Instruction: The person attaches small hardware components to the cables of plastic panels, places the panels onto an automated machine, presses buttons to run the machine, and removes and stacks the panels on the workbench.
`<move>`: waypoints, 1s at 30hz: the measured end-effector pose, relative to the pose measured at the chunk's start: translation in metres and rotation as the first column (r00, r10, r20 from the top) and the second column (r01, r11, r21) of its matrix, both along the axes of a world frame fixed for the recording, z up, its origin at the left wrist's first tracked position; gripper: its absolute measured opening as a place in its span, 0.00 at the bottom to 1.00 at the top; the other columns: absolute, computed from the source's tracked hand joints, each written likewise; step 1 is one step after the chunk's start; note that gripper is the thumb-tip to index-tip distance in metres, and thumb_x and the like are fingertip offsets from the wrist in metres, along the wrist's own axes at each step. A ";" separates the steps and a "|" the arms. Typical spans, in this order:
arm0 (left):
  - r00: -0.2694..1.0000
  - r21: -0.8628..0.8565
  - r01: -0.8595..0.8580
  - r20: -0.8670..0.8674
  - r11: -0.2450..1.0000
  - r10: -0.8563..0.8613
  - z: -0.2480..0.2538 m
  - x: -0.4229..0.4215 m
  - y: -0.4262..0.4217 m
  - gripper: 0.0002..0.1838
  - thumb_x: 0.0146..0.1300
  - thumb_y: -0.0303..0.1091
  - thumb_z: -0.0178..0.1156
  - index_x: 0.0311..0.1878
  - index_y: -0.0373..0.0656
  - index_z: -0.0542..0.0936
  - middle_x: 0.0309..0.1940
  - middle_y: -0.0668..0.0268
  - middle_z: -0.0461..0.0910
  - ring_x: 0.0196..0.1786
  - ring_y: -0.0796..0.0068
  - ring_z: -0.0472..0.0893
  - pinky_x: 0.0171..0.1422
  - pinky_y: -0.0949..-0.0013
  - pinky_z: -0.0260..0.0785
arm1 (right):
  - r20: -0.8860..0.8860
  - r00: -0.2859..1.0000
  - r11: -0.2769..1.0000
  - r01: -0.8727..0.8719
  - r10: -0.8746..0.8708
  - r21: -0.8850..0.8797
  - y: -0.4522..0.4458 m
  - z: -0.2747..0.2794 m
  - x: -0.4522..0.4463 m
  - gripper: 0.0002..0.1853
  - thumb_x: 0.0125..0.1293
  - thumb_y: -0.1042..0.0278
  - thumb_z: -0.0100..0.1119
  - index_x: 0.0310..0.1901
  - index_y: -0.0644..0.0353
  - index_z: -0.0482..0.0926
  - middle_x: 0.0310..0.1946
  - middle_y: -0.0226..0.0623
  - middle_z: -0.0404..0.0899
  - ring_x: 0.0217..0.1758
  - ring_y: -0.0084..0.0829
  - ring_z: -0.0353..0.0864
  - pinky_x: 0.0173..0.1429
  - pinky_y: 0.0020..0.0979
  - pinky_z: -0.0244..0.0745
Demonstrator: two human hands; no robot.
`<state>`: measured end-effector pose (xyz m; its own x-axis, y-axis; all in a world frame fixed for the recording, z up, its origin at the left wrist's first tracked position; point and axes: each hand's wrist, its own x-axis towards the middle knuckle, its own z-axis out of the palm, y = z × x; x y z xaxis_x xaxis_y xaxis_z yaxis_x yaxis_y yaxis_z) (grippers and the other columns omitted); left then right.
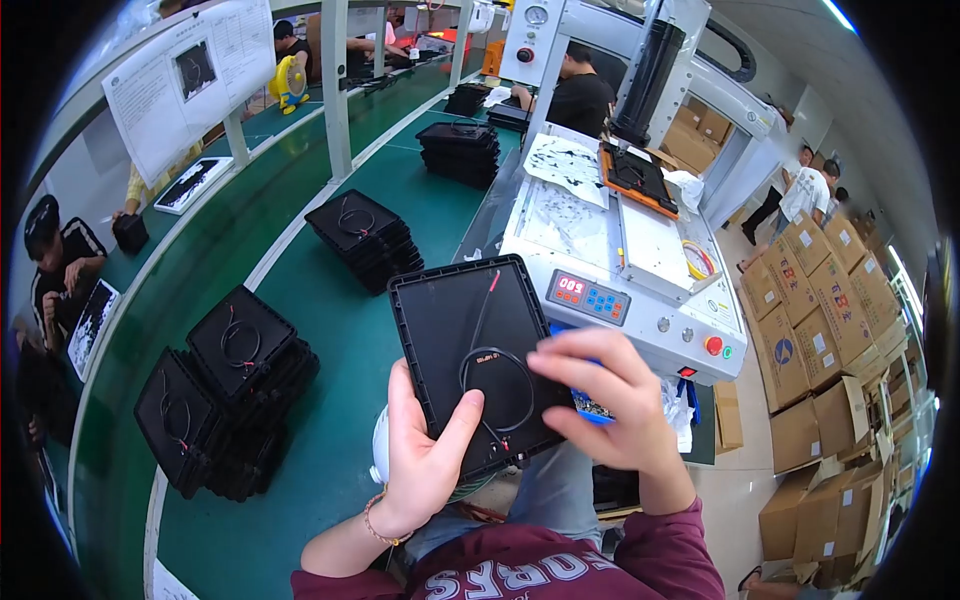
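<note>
A black rectangular plastic housing (pixel 437 318) with a raised rim is held tilted in front of my body. My left hand (pixel 425 460) grips its lower left side, with the thumb pressed on the face. A black cable (pixel 531 388) lies coiled on the housing, with a red end near the top and small red and bare ends near the bottom. My right hand (pixel 622 405) is at the housing's right edge beside the coil. Its fingers are bent and spread, with nothing visible between them; whether the fingertips touch the housing or cable I cannot tell.
Stacks of similar housings (pixel 368 235) stand along the green bench (pixel 330 400) to the left. A white machine with a control panel (pixel 588 297) is at right, carrying an orange fixture (pixel 640 180). Cardboard boxes (pixel 830 300) are piled farther right. Other people work nearby.
</note>
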<state>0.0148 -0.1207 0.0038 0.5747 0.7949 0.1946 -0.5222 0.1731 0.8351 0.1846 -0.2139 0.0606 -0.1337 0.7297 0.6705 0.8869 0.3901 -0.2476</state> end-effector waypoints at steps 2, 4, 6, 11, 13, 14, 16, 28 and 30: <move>0.999 0.007 0.025 -0.032 1.000 -0.025 -0.001 0.001 -0.003 0.23 0.66 0.19 0.55 0.61 0.35 0.60 0.55 0.58 0.73 0.55 0.76 0.75 0.58 0.72 0.71 | 0.108 0.992 0.997 0.062 -0.057 -0.044 0.010 0.017 0.000 0.29 0.49 0.62 0.73 0.54 0.59 0.79 0.51 0.38 0.78 0.54 0.41 0.76 0.56 0.40 0.72; 0.998 0.011 0.050 -0.043 0.999 -0.049 -0.002 0.002 -0.005 0.23 0.66 0.19 0.55 0.62 0.35 0.60 0.56 0.58 0.72 0.55 0.76 0.75 0.58 0.72 0.71 | 0.137 0.990 0.997 0.053 -0.045 -0.057 0.019 0.025 -0.001 0.27 0.51 0.61 0.72 0.54 0.58 0.78 0.52 0.35 0.78 0.56 0.40 0.75 0.59 0.39 0.70; 0.997 0.009 0.070 -0.033 0.997 -0.070 -0.002 0.002 -0.008 0.23 0.66 0.19 0.55 0.62 0.35 0.59 0.56 0.58 0.71 0.56 0.76 0.75 0.58 0.72 0.71 | 0.171 0.985 0.995 0.020 -0.002 -0.102 0.024 0.027 0.008 0.25 0.52 0.62 0.71 0.53 0.57 0.79 0.50 0.34 0.78 0.54 0.38 0.75 0.58 0.39 0.70; 0.992 0.003 0.128 -0.003 0.992 -0.128 -0.002 0.003 -0.012 0.24 0.66 0.19 0.55 0.62 0.36 0.59 0.55 0.59 0.71 0.56 0.77 0.74 0.58 0.72 0.71 | 0.090 0.992 0.974 -0.071 0.093 -0.215 0.031 0.020 0.019 0.21 0.53 0.65 0.71 0.50 0.56 0.81 0.41 0.33 0.78 0.48 0.36 0.75 0.52 0.36 0.70; 0.991 -0.009 0.136 0.002 0.991 -0.136 -0.004 0.005 -0.013 0.23 0.67 0.21 0.56 0.62 0.36 0.59 0.56 0.59 0.71 0.56 0.77 0.74 0.58 0.72 0.71 | 0.094 0.993 0.962 -0.043 0.071 -0.270 0.030 0.017 0.021 0.20 0.54 0.66 0.70 0.50 0.56 0.81 0.40 0.33 0.78 0.48 0.35 0.75 0.51 0.35 0.70; 0.991 -0.017 0.135 0.013 0.991 -0.134 -0.005 0.006 -0.013 0.23 0.68 0.22 0.55 0.62 0.36 0.59 0.56 0.59 0.71 0.56 0.76 0.74 0.58 0.72 0.71 | 0.097 0.994 0.954 -0.029 0.060 -0.297 0.029 0.015 0.022 0.20 0.54 0.67 0.70 0.50 0.57 0.81 0.40 0.33 0.78 0.49 0.35 0.75 0.51 0.34 0.70; 0.991 -0.032 0.133 0.032 0.991 -0.132 -0.007 0.006 -0.014 0.22 0.69 0.23 0.55 0.62 0.36 0.59 0.56 0.59 0.71 0.56 0.76 0.74 0.59 0.72 0.71 | 0.053 0.997 0.950 -0.037 0.056 -0.311 0.030 0.013 0.023 0.20 0.55 0.68 0.70 0.51 0.58 0.80 0.43 0.34 0.78 0.49 0.36 0.76 0.53 0.34 0.70; 0.991 -0.191 0.099 0.111 0.977 -0.079 0.002 0.008 -0.010 0.16 0.74 0.30 0.46 0.62 0.41 0.63 0.55 0.58 0.75 0.53 0.71 0.80 0.55 0.68 0.77 | -0.285 0.918 0.952 0.217 -0.274 -0.217 -0.001 0.006 0.008 0.24 0.69 0.64 0.55 0.62 0.69 0.68 0.55 0.51 0.73 0.51 0.43 0.79 0.57 0.37 0.74; 0.990 -0.196 0.089 0.124 0.977 -0.065 0.003 0.009 -0.010 0.16 0.76 0.33 0.44 0.63 0.42 0.62 0.57 0.59 0.74 0.55 0.69 0.79 0.58 0.66 0.75 | -0.264 0.915 0.916 0.207 -0.306 -0.344 -0.007 0.002 0.002 0.27 0.68 0.65 0.55 0.66 0.68 0.64 0.57 0.51 0.73 0.53 0.39 0.79 0.57 0.34 0.74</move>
